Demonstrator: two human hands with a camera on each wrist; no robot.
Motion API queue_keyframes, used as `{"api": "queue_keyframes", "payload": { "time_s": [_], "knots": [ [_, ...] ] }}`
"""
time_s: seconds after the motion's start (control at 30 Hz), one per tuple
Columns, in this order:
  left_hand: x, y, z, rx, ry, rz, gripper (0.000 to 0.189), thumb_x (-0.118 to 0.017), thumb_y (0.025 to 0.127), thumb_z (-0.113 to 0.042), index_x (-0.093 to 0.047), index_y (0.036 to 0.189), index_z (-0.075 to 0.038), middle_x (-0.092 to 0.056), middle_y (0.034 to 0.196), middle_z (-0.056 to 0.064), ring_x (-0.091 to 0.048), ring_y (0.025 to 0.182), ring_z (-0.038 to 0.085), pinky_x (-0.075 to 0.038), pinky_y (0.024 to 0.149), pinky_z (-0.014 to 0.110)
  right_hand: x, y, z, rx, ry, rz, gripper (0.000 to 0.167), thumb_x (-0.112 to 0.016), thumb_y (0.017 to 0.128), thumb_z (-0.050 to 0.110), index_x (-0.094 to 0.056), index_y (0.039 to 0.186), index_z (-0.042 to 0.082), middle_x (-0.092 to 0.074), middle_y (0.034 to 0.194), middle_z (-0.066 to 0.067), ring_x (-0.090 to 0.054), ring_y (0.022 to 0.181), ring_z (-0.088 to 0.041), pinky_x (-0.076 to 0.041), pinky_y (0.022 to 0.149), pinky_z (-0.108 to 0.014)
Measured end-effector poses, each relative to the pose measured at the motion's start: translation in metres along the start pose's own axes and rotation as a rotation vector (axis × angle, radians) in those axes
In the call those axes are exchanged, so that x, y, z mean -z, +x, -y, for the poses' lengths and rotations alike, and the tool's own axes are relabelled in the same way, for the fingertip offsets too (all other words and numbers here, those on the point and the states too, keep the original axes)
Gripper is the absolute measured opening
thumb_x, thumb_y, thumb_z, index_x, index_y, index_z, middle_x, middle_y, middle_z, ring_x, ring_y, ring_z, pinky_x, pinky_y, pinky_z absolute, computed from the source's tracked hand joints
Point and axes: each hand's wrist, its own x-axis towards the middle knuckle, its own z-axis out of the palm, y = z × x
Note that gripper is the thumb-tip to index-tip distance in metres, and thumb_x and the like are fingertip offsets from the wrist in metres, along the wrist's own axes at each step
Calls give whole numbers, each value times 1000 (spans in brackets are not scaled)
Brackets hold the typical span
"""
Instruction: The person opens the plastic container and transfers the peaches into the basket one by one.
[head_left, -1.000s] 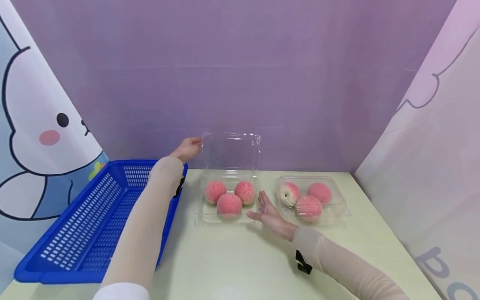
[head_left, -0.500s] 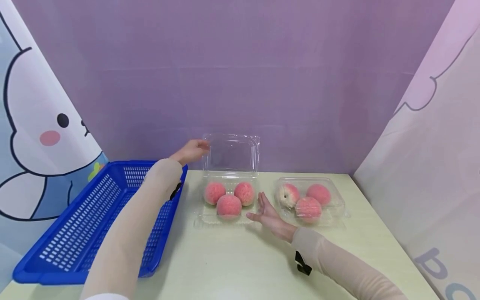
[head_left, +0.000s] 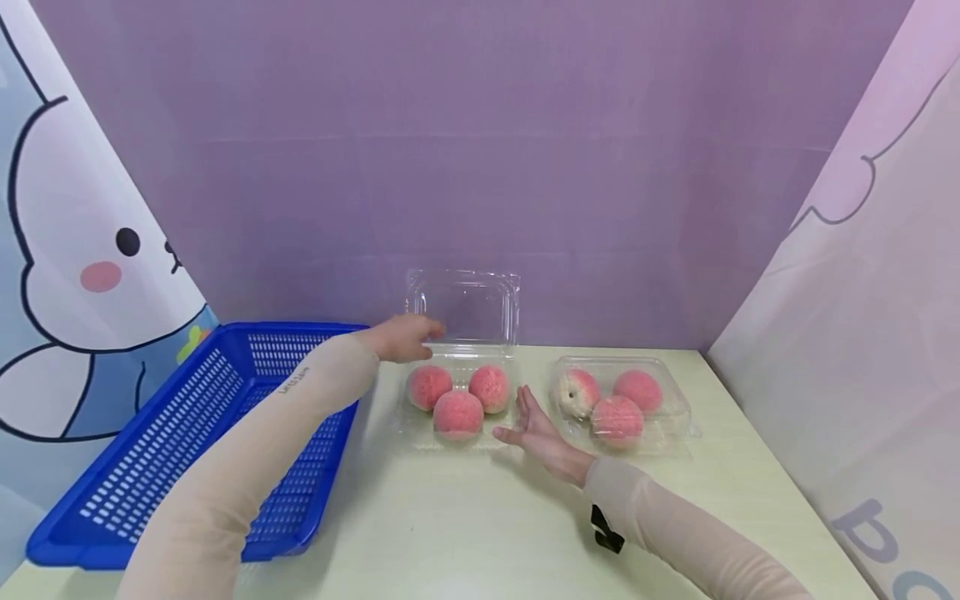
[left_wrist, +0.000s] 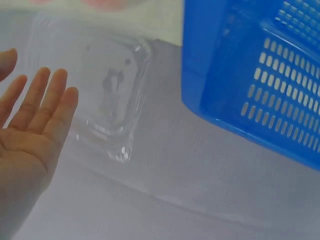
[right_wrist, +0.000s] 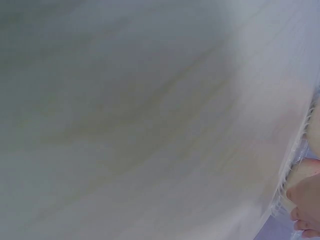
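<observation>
A clear plastic clamshell box [head_left: 408, 433] holds three pink peaches [head_left: 459, 415], its lid [head_left: 468, 304] standing raised at the back. My left hand [head_left: 405, 337] hovers over the box's back left corner, in front of the lid, fingers spread and gripping nothing. In the left wrist view that hand [left_wrist: 30, 135] shows straight fingers beside the clear lid [left_wrist: 115, 75]. Along the box's right side lies my right hand [head_left: 543, 437], thumb and fingers apart around its front right corner. The right wrist view is mostly sleeve, with part of the hand [right_wrist: 306, 200] at the edge.
To the right, a second clamshell box [head_left: 667, 425] with peaches inside has its lid down. A blue perforated basket [head_left: 187, 433] stands at the left, partly behind the left sleeve [head_left: 247, 458]. A purple cloth wall [head_left: 600, 167] rises behind the table [head_left: 420, 533].
My left hand has left the lid's left edge and moved right and down, in front of the lid. The lid stays raised; the right hand has held its place.
</observation>
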Motion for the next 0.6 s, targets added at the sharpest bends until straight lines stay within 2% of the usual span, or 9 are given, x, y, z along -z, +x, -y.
{"api": "queue_keyframes", "payload": {
  "time_s": [0.13, 0.23, 0.3, 0.4, 0.5, 0.6],
  "knots": [
    [-14, 2, -6, 29, 84, 106, 40, -58, 85, -5, -54, 126, -8, -56, 126, 11, -49, 119, 30, -42, 98, 44, 0, -1, -1, -6, -3, -6, 100, -65, 82, 13, 12, 145, 5, 8, 153, -16, 3, 140, -33, -7, 112, -47],
    [-24, 4, -8, 47, 116, 148, 43, -57, 84, -1, -55, 126, -11, -55, 128, 9, -47, 121, 30, -40, 100, 45, 0, -1, -1, -11, -8, -8, 101, -66, 82, 14, 12, 145, 5, 8, 153, -15, 2, 140, -33, -7, 112, -47],
    [-30, 7, -7, 24, 164, 157, 44, -57, 82, 1, -56, 124, -10, -56, 126, 9, -49, 119, 29, -41, 100, 44, 0, -1, 0, -14, -12, -10, 101, -66, 82, 14, 13, 145, 6, 8, 153, -14, 2, 140, -33, -7, 113, -46],
    [-38, 11, -4, -39, 229, 148, 41, -65, 78, -6, -60, 119, -9, -61, 117, 10, -55, 111, 28, -44, 95, 41, 1, 0, -1, -8, -14, -13, 101, -66, 82, 14, 13, 145, 5, 8, 153, -15, 3, 140, -33, -7, 112, -47],
    [-47, 16, 0, -98, 299, 129, 37, -70, 78, -19, -63, 113, -11, -62, 108, 7, -57, 100, 24, -47, 89, 39, 1, 0, -2, -6, -11, -21, 101, -66, 82, 15, 12, 145, 6, 7, 153, -14, 3, 140, -32, -7, 113, -46],
    [-57, 19, 4, -133, 357, 123, 33, -68, 78, -23, -63, 110, -14, -61, 104, 5, -56, 94, 21, -48, 84, 37, 1, -1, -4, -4, -12, -20, 102, -67, 81, 15, 12, 145, 5, 7, 153, -15, 2, 140, -33, -8, 112, -48]
  ]
}}
